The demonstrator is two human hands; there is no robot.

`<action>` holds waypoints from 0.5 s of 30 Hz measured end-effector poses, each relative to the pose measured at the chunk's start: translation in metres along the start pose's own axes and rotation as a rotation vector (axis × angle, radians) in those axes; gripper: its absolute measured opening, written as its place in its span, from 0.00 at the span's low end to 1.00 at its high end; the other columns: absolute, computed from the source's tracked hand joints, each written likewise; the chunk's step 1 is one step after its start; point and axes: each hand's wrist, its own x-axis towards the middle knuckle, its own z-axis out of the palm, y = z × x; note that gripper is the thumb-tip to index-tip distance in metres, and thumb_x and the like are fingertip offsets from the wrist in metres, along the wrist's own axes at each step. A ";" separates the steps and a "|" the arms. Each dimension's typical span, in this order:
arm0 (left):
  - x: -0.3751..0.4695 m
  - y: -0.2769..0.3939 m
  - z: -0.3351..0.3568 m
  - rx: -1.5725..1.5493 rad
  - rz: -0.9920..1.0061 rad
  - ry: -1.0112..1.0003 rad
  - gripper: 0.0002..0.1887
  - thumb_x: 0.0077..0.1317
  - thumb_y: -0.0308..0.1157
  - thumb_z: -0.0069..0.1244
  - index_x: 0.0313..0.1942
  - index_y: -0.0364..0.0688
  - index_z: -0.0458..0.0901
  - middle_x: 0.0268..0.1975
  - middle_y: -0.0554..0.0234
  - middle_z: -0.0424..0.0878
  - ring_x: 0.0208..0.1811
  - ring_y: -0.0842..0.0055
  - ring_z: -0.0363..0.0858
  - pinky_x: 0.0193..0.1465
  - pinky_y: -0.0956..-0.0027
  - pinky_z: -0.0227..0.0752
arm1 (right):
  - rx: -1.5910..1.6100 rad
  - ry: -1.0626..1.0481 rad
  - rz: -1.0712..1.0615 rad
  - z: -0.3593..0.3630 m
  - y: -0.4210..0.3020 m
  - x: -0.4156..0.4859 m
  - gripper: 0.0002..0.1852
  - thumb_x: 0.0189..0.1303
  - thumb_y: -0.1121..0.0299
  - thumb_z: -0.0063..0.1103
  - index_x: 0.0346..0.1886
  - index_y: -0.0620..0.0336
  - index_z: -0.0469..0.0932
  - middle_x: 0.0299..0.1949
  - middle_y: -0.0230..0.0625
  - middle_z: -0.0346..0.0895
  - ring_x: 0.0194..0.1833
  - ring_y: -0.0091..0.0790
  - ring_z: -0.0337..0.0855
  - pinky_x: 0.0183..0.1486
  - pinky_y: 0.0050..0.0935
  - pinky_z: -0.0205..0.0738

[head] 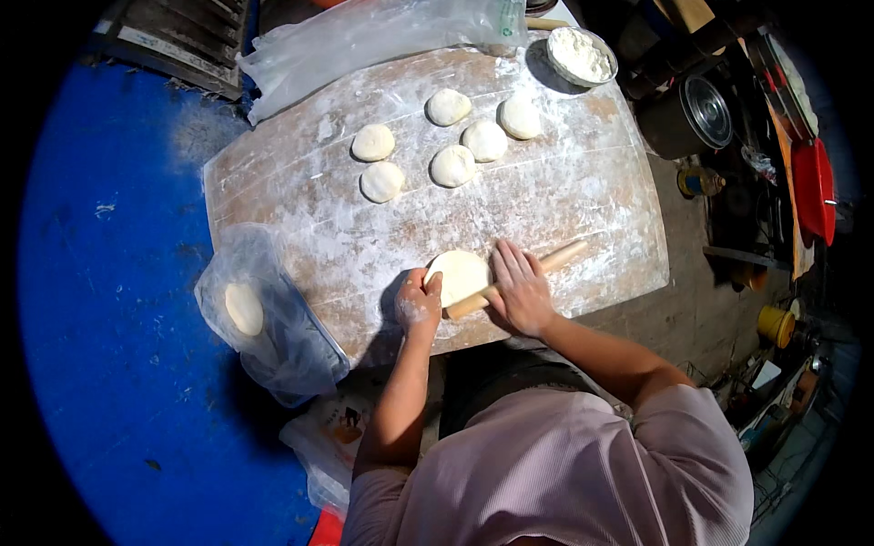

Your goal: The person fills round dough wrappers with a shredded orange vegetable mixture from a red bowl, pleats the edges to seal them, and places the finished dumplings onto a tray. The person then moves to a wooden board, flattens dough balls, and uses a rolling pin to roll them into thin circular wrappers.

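Note:
My left hand (418, 300) pinches the left edge of a flattened round of dough (463, 274), its thumb on top. A wooden rolling pin (564, 256) lies slantwise over the dough's lower right edge. On the pin rests my right hand (520, 286), palm down with its fingers stretched out. Farther up the floured wooden board (307, 232) sit several thick dough rounds, among them one dough round (373, 142) at the left and another dough round (520, 117) at the right.
A bowl of flour (580, 57) stands at the board's upper right corner. Clear plastic sheeting (382, 48) covers the far edge. At the left corner, a plastic bag (273, 362) has a pale dough round (244, 309) in or on it. A dark lidded pot (686, 116) stands beyond the right edge.

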 end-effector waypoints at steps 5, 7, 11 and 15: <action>0.035 -0.016 0.002 -0.048 -0.040 -0.024 0.12 0.62 0.35 0.57 0.32 0.34 0.81 0.26 0.49 0.82 0.26 0.61 0.80 0.31 0.61 0.71 | 0.136 0.258 -0.149 -0.022 -0.001 0.112 0.36 0.66 0.49 0.47 0.67 0.71 0.60 0.72 0.50 0.52 0.73 0.45 0.50 0.71 0.45 0.49; 0.029 -0.001 -0.008 0.032 -0.043 -0.003 0.11 0.64 0.34 0.55 0.33 0.34 0.80 0.28 0.50 0.82 0.28 0.63 0.80 0.34 0.61 0.71 | 0.215 0.094 -0.343 -0.032 0.019 0.085 0.32 0.64 0.54 0.51 0.64 0.68 0.64 0.70 0.49 0.56 0.71 0.46 0.55 0.70 0.44 0.52; 0.007 0.015 0.009 -0.029 -0.098 0.286 0.10 0.67 0.34 0.51 0.39 0.35 0.77 0.38 0.49 0.83 0.37 0.67 0.79 0.40 0.61 0.70 | 0.272 -0.190 -0.308 -0.033 0.069 -0.010 0.20 0.63 0.67 0.50 0.59 0.60 0.70 0.66 0.44 0.64 0.67 0.44 0.64 0.69 0.43 0.56; -0.014 0.019 0.070 -0.883 -0.245 0.254 0.12 0.66 0.26 0.50 0.50 0.37 0.76 0.45 0.51 0.81 0.45 0.71 0.78 0.47 0.68 0.70 | 0.055 -0.050 -0.273 -0.018 0.091 -0.080 0.22 0.65 0.68 0.44 0.63 0.56 0.67 0.69 0.41 0.61 0.69 0.40 0.61 0.72 0.43 0.52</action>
